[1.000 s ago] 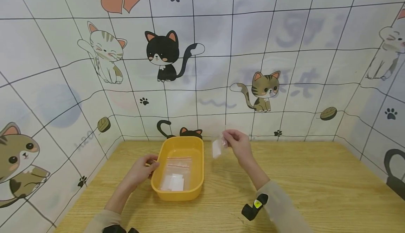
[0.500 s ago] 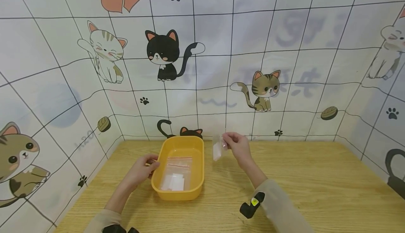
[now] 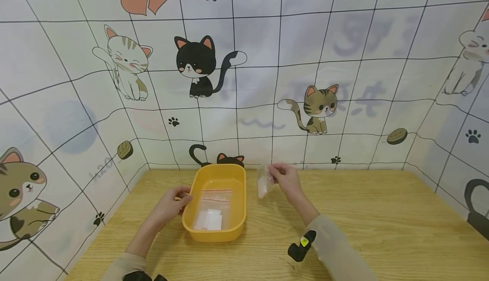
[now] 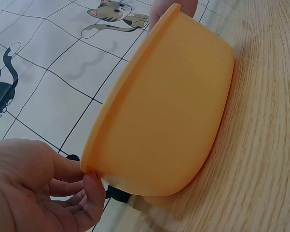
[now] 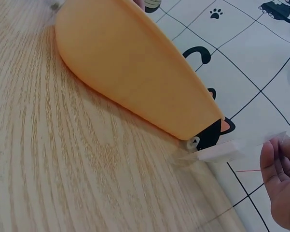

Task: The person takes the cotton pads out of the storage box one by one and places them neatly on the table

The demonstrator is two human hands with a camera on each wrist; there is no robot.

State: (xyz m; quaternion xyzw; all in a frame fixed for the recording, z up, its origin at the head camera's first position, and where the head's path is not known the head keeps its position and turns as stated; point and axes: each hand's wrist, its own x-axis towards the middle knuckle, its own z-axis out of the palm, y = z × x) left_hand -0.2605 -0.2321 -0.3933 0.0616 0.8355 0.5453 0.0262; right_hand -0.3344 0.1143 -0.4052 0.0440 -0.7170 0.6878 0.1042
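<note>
A yellow plastic tub stands on the wooden table in the head view. Inside it lies a clear zip bag with a red seal line and a white slip. My left hand pinches the tub's left rim between thumb and fingers, as the left wrist view also shows. To the right of the tub, my right hand pinches a small clear zip bag by its top. A white piece shows inside that bag in the right wrist view, hanging close by the tub's far end.
The wooden table stretches to both sides and meets a cloth backdrop printed with cats and grid lines. Each sleeve carries a black strap-on camera, the right one close over the table.
My right hand has come down slightly with the small zip bag, which hangs a little lower beside the tub. The left hand and the tub have stayed in place.
</note>
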